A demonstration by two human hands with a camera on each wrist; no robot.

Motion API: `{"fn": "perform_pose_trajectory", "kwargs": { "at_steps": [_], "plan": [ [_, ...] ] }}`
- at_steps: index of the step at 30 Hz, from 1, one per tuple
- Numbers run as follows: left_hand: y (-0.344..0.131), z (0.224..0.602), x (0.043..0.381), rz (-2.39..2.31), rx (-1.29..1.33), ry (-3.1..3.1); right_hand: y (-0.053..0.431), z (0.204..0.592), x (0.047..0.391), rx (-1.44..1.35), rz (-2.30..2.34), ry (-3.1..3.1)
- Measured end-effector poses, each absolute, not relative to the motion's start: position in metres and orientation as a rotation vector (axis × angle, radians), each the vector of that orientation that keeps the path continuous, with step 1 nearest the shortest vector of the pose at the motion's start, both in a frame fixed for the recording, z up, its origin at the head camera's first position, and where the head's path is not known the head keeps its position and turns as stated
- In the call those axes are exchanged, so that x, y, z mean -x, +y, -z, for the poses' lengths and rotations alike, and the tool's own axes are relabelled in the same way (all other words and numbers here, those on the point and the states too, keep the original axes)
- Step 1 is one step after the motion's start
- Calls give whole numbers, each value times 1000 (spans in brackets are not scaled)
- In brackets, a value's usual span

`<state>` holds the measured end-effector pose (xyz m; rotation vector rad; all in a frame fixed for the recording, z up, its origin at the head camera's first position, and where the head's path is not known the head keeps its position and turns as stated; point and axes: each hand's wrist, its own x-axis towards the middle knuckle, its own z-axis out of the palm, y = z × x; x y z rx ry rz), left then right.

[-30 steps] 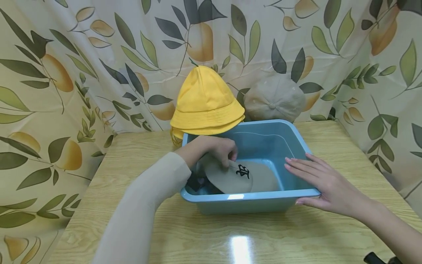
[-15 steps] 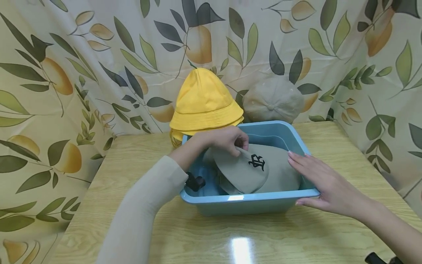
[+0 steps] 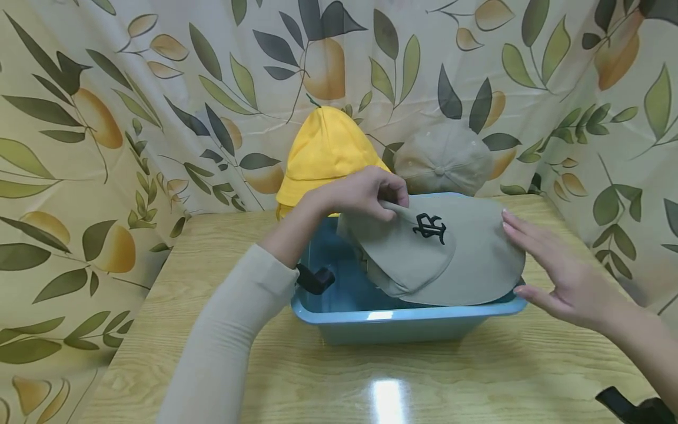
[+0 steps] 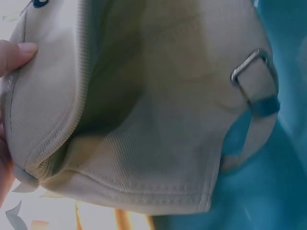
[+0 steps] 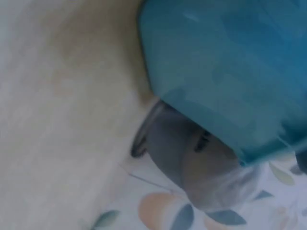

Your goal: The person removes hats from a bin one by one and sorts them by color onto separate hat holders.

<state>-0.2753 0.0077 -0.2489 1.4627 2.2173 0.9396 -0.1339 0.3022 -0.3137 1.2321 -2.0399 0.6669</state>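
A greyish-beige baseball cap [image 3: 477, 253] with a black embroidered letter is lifted partly above the blue plastic basin [image 3: 392, 330]. My left hand [image 3: 352, 194] pinches the crown between thumb and fingers. In the left wrist view the cap [image 4: 158, 163] shows its hollow inside and a back strap with a metal buckle [image 4: 249, 67]. Close by the cap's brim and the basin's right rim is my right hand [image 3: 572, 277], its fingers extended; whether the fingertips touch the brim, I cannot tell. The right wrist view shows the basin's outer wall [image 5: 211, 72] but not the hand's fingers.
Behind the basin stand a yellow bucket hat [image 3: 328, 147] at left and a pale beige cap [image 3: 445, 156] at right. A leaf-and-fruit patterned curtain [image 3: 233, 106] encloses the wooden table [image 3: 222, 259] at the back and sides.
My left hand has raised the cap from the basin's floor, moving it up and to the right. The right hand has left its hold on the rim and shifted slightly right.
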Motion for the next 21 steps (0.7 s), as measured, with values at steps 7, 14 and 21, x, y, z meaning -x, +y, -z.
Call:
{"fn": "perform_pose_trajectory", "kwargs": {
  "at_steps": [7,14,21],
  "plan": [
    [3,235,272,-1035,-1468,2163,305,282,146,-1129,-747,-1848],
    [2,230,270,-1062,-1472,2083,310,262,159,-1159,-871,-1943],
    [2,229,273,-1095,-1519,1984,301,256,167,-1422,-1497,-1770]
  ]
}}
